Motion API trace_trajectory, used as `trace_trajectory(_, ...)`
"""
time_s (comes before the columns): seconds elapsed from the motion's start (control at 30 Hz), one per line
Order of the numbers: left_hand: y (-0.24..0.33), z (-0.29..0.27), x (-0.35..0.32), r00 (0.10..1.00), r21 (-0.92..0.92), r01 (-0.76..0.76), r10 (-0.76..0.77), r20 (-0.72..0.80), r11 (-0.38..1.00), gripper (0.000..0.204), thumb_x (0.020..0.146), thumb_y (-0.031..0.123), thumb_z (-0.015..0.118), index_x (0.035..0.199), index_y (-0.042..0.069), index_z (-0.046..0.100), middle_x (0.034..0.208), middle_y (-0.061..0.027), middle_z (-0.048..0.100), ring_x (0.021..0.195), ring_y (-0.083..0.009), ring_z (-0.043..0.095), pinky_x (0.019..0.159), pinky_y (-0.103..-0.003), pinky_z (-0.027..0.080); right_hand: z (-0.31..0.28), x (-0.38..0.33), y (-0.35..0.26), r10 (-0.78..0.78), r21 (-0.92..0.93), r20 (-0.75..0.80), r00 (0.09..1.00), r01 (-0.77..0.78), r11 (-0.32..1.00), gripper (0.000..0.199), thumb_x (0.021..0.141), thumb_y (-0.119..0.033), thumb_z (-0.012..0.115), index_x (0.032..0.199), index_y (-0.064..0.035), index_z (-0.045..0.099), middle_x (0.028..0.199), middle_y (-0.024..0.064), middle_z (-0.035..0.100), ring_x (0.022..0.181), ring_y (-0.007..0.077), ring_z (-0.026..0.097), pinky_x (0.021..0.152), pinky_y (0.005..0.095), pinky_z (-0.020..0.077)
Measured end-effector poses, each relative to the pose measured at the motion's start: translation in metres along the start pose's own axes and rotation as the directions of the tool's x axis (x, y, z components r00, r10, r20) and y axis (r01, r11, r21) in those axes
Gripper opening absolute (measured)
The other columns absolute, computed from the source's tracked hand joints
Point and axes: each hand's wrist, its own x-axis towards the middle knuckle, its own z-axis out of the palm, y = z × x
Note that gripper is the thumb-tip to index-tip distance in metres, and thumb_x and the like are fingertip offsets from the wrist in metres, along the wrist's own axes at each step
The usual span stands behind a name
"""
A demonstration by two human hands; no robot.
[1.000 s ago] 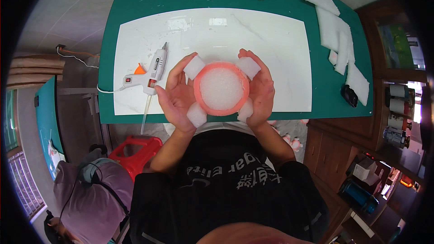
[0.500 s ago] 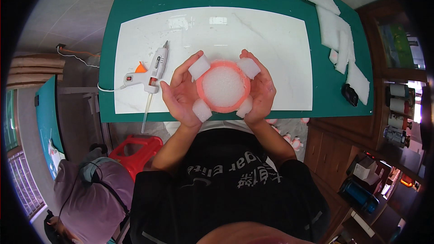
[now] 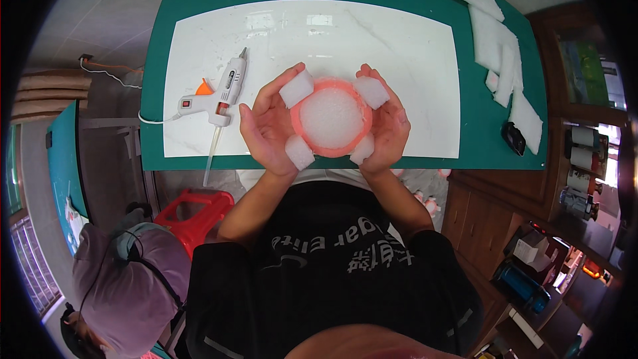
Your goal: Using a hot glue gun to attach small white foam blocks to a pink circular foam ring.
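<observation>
A round foam piece (image 3: 331, 119) with a white bubbly face and a pink rim is held up above the near edge of the table. Several white foam blocks, one of them a block (image 3: 296, 89) at the upper left, stick out around its rim. My left hand (image 3: 271, 126) cups its left side, fingers reaching up behind the left blocks and thumb apart. On the other side my right hand (image 3: 389, 123) supports it, with the fingertips by the upper right block. Left of my left hand, a white glue gun (image 3: 224, 93) with an orange trigger lies with a clear glue stick in it.
A white board (image 3: 319, 40) covers much of the green table (image 3: 495, 154). White foam offcuts (image 3: 498, 46) and a small black object (image 3: 513, 138) lie at the right. A red stool (image 3: 199, 216) and another person (image 3: 133, 282) are at the lower left, shelves at the right.
The table and the things on it appear slightly higher in the view. Both hands keep hold of the foam piece, which looks tipped a little differently.
</observation>
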Motion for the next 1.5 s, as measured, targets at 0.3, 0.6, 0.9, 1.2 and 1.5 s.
trace_trajectory(0.3, -0.006, -0.002, 0.0, 1.0, 0.018, -0.018, 0.018, -0.007, 1.0, 0.074, 0.104, 0.05, 0.016, 0.13, -0.007, 0.055, 0.139, -0.0252, 0.054, 0.129, -0.0326, 0.052, 0.111, -0.046, 0.039, 0.006, 0.003, 0.005, 0.005, 0.061, -0.128, 0.992, 0.003, 0.998, 0.064, 0.102, -0.035, 0.033, 0.134, 0.0173, 0.05, 0.136, 0.0306, 0.055, 0.126, 0.0341, 0.054, 0.108, 0.0408, 0.0418)
trace_trajectory(0.6, -0.005, -0.006, 0.004, 0.999, -0.031, 0.039, -0.04, -0.031, 0.999, 0.072, 0.104, 0.048, 0.018, 0.131, -0.008, 0.054, 0.14, -0.0262, 0.052, 0.129, -0.0335, 0.051, 0.112, -0.047, 0.039, 0.001, 0.007, 0.005, 0.054, 0.058, -0.045, 0.998, -0.052, 0.997, 0.066, 0.101, -0.039, 0.031, 0.141, 0.0112, 0.043, 0.145, 0.0283, 0.048, 0.136, 0.0357, 0.046, 0.114, 0.0458, 0.0363)
trace_trajectory(0.9, -0.011, -0.008, 0.005, 1.0, 0.094, 0.023, -0.022, -0.009, 0.995, 0.072, 0.104, 0.048, 0.021, 0.134, -0.01, 0.05, 0.146, -0.0263, 0.047, 0.133, -0.0367, 0.048, 0.114, -0.051, 0.037, 0.009, 0.008, -0.007, -0.032, 0.065, -0.089, 0.995, 0.038, 0.997, 0.054, 0.101, -0.028, 0.037, 0.131, 0.014, 0.055, 0.124, 0.0217, 0.062, 0.117, 0.025, 0.059, 0.102, 0.0335, 0.0445)
trace_trajectory(1.2, 0.009, 0.0, 0.007, 0.996, 0.126, 0.085, -0.087, 0.015, 0.988, 0.069, 0.105, 0.052, 0.02, 0.156, 0.004, 0.023, 0.158, -0.0251, 0.03, 0.14, -0.0375, 0.041, 0.115, -0.053, 0.035, -0.001, 0.014, -0.014, 0.023, 0.105, 0.048, 0.999, -0.028, 0.994, 0.068, 0.104, -0.043, 0.04, 0.151, 0.0041, 0.028, 0.148, 0.0236, 0.046, 0.13, 0.0298, 0.049, 0.109, 0.0442, 0.0422)
trace_trajectory(1.5, 0.004, -0.006, -0.005, 0.894, -0.113, 0.447, -0.448, 0.013, 0.888, 0.076, 0.103, 0.055, 0.025, 0.155, 0.0, 0.024, 0.157, -0.0272, 0.03, 0.145, -0.0388, 0.032, 0.121, -0.049, 0.024, -0.015, 0.013, -0.002, 0.271, 0.111, 0.044, 0.961, -0.275, 0.955, 0.054, 0.106, -0.036, 0.036, 0.15, -0.0047, 0.034, 0.148, 0.0172, 0.045, 0.127, 0.0247, 0.049, 0.105, 0.0404, 0.0438)
